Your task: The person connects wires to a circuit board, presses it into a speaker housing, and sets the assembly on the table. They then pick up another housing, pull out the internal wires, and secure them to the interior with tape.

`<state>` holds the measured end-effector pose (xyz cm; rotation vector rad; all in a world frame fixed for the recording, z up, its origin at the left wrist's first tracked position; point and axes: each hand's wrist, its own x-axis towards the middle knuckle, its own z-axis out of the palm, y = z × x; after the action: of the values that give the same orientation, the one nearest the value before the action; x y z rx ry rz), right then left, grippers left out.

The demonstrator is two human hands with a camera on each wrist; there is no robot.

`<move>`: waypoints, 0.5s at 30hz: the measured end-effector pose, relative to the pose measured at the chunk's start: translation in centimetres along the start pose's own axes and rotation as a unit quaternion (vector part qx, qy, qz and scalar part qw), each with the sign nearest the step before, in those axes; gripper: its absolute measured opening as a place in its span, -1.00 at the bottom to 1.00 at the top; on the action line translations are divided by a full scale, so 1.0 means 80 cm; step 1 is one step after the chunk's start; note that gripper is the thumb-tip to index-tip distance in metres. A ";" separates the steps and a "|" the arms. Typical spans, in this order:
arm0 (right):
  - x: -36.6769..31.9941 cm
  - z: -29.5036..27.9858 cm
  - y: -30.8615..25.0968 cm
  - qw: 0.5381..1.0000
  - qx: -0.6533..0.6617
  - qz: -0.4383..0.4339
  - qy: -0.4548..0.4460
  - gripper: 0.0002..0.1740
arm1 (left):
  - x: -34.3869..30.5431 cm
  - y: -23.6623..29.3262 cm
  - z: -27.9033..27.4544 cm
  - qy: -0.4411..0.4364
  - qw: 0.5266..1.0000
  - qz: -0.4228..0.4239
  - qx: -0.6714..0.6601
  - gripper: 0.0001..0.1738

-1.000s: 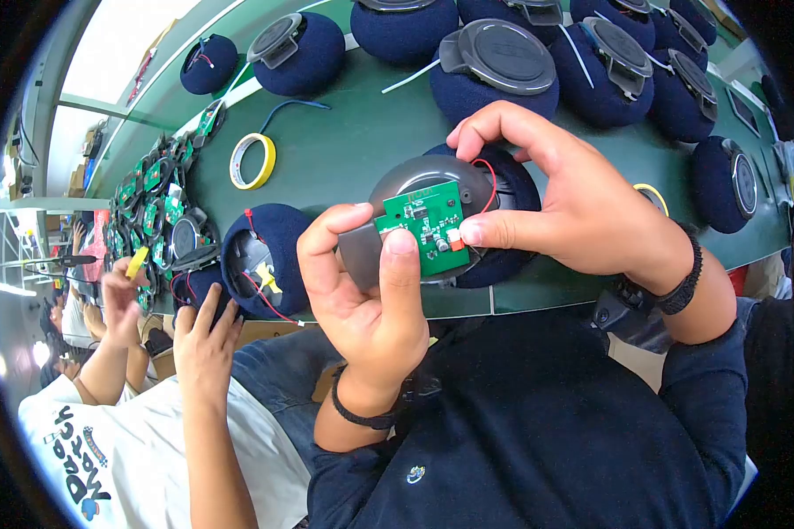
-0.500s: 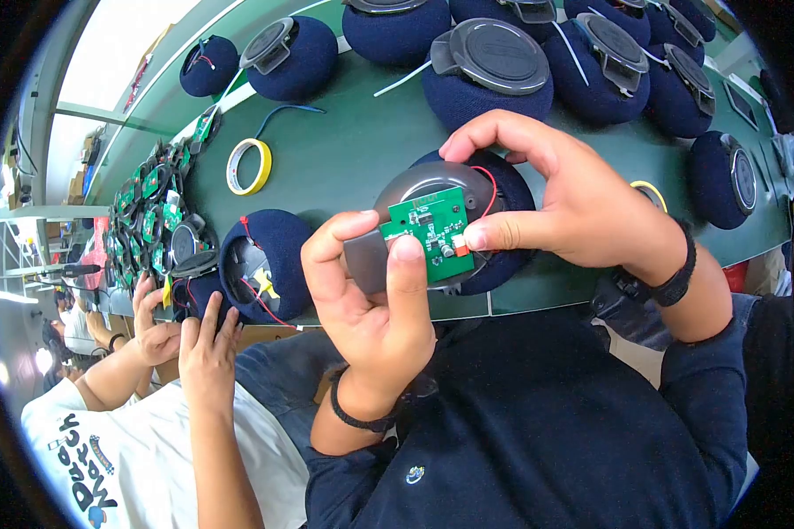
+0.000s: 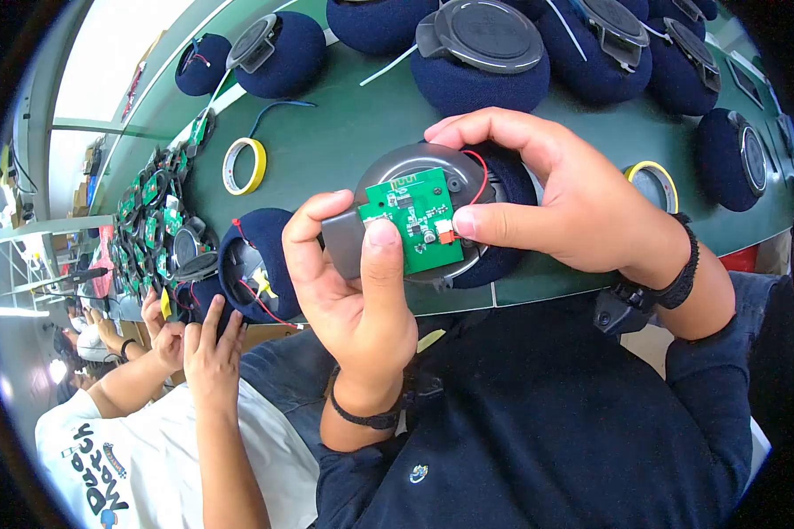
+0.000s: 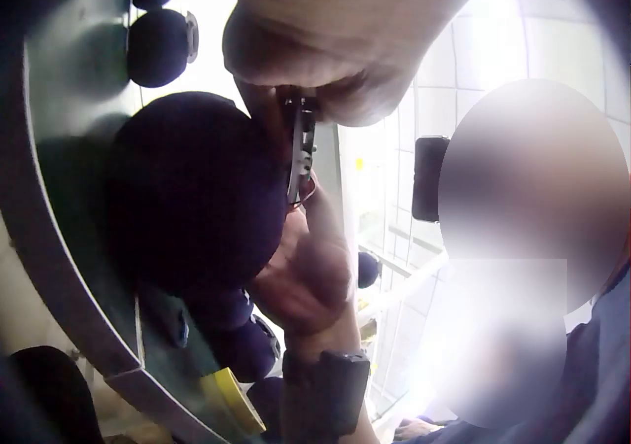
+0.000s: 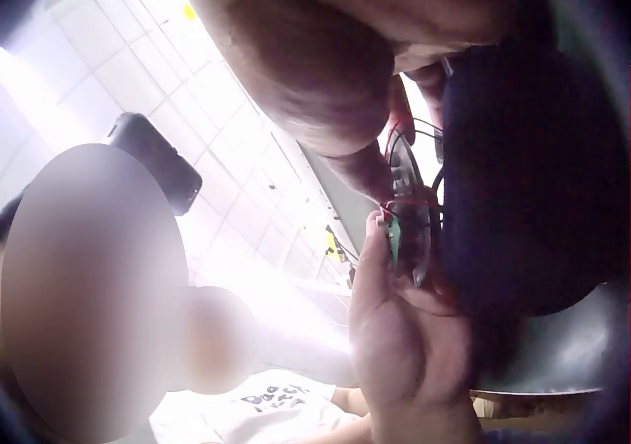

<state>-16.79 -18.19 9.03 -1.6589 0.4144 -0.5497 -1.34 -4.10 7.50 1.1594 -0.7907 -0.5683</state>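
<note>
The board (image 3: 419,220) was at the centre of the head view, green side up against a grey cover (image 3: 340,242), above the table (image 3: 353,106). The left hand (image 3: 353,291), at 7 o'clock, was clamped on the cover's outer end, its thumb over the board. The right hand (image 3: 582,198), at 2 o'clock, was clamped on the cover's far side, thumb against a red-and-white plug (image 3: 447,231). A red wire (image 3: 481,172) arched beside that thumb. Behind the cover lay a navy shell (image 3: 516,238); its inside was mostly hidden.

Between 8 and 9 o'clock, an open shell (image 3: 278,247) held a yellow star-shaped piece (image 3: 263,284) and red wires (image 3: 278,317), one end hanging over the rim. Near 1 o'clock, a lidded shell (image 3: 476,86) hid its contents. Boards were heaped (image 3: 155,207) at 9 o'clock, tape rings (image 3: 261,166) (image 3: 670,181) lay between 9 and 10 and near 3, and another person's hand (image 3: 210,361) was at 8.
</note>
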 end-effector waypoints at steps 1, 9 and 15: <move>0.001 -0.001 -0.001 1.000 -0.005 0.002 -0.003 -0.39 | 0.000 0.000 -0.001 -0.009 1.000 0.006 0.006 -0.58; 0.000 -0.008 -0.007 1.000 -0.013 0.018 -0.017 -0.37 | 0.002 0.001 0.003 -0.034 0.999 0.029 0.030 -0.59; 0.005 -0.001 -0.006 0.999 -0.027 0.028 -0.025 -0.31 | 0.002 0.004 -0.003 -0.033 0.997 0.041 0.059 -0.61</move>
<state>-16.53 -18.45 9.55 -1.7033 0.4404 -0.4585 -1.02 -4.00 7.77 1.2154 -0.9347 -0.4998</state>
